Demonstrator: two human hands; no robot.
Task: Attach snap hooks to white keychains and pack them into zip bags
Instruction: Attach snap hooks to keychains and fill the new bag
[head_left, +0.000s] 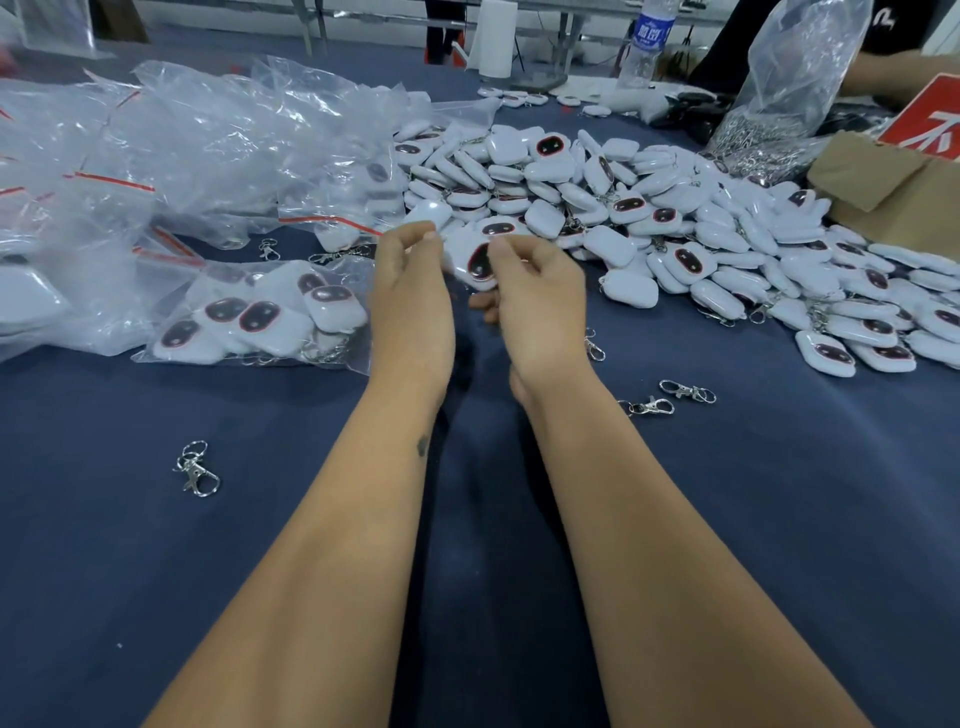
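Both hands, left (410, 280) and right (530, 291), pinch one white keychain (467, 254); hook unseen. Steady its loop before clipping.

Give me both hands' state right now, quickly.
Left hand: fingers pinch the white keychain at its upper edge.
Right hand: fingers curled on the same keychain's lower right side; exact grip hidden.

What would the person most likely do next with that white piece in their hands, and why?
Probably reach for a loose snap hook on the cloth: both the left hand and right hand pinch a white keychain, and no hook visibly hangs from it.
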